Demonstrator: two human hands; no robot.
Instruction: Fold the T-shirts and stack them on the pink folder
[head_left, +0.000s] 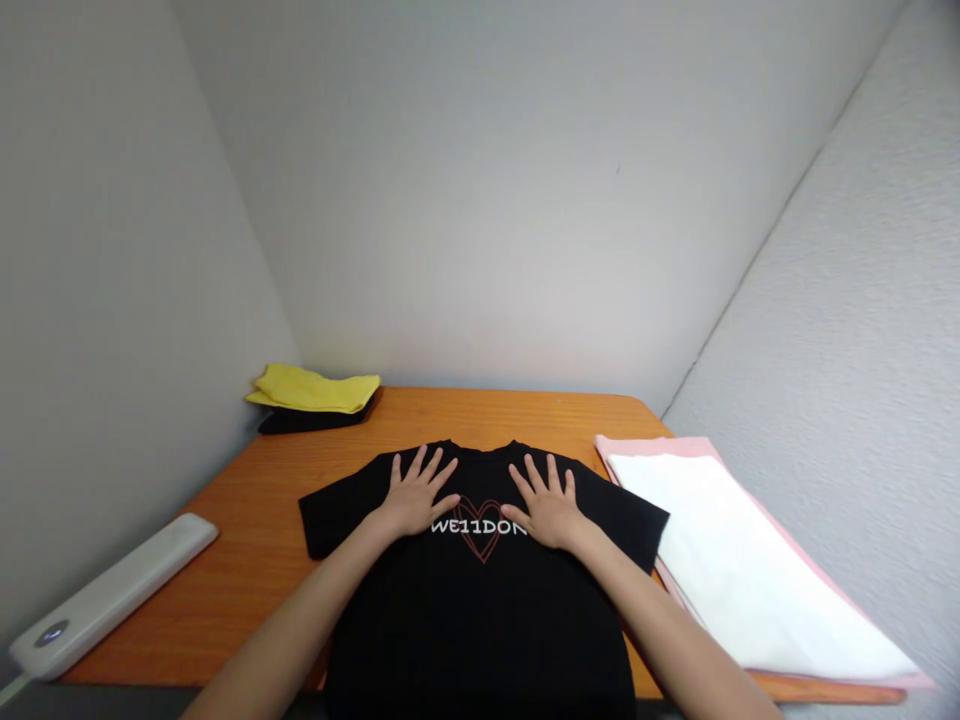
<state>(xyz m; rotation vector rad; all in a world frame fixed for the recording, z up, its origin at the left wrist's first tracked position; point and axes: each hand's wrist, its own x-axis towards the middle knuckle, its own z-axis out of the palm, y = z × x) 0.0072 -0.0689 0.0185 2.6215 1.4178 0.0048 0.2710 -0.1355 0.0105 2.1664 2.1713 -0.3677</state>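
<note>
Here: one black T-shirt (pixel 480 620), spread flat on one wooden table (pixel 255 520), centred before me, collar toward the far wall, lower part reaching the near edge. Far left: one yellow cloth (pixel 315 390) lying on one black folded cloth (pixel 315 422). Right: one white cloth (pixel 750 560) atop one pink cloth (pixel 675 447). Near left: one long white device (pixel 120 595).

Writing: one line, white, legible as "WE11DON", any further letters hidden by my right hand (pixel 551 505); one red heart outline behind it.

Hands: two, mine. My left hand (pixel 421 495) and right lie palm-down on the shirt's chest, fingers fanned wide, grasping nothing, forearms angled inward.
</note>
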